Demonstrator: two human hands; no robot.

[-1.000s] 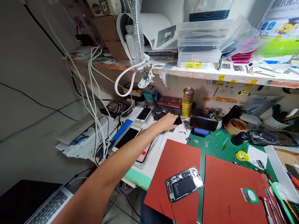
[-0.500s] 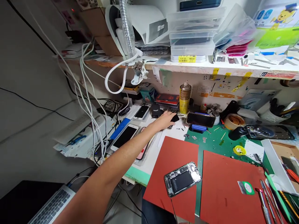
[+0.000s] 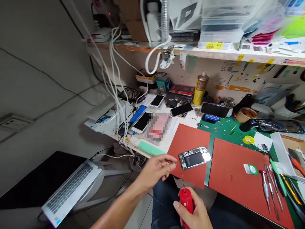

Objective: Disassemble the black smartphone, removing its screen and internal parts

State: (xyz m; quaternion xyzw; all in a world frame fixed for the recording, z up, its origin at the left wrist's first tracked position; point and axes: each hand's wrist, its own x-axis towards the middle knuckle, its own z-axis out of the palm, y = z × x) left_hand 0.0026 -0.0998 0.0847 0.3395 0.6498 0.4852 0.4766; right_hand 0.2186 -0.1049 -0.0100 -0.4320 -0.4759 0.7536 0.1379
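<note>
On brick-red flat mat (image 3: 188, 135): opened silver-edged phone (image 3: 195, 158)
Left hand (image 3: 157, 170): curled fingers, cannot tell if pinching
Right hand (image 3: 199, 211): clasping red-handled, thin-shafted tool (image 3: 186, 200)

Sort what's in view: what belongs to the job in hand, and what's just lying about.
Seemingly in use:
red-handled tool, gripped in the right hand
opened phone, near the tool's tip
red mat under the phone

Apparently just lying about:
laptop
spray can
white-framed phone
</note>
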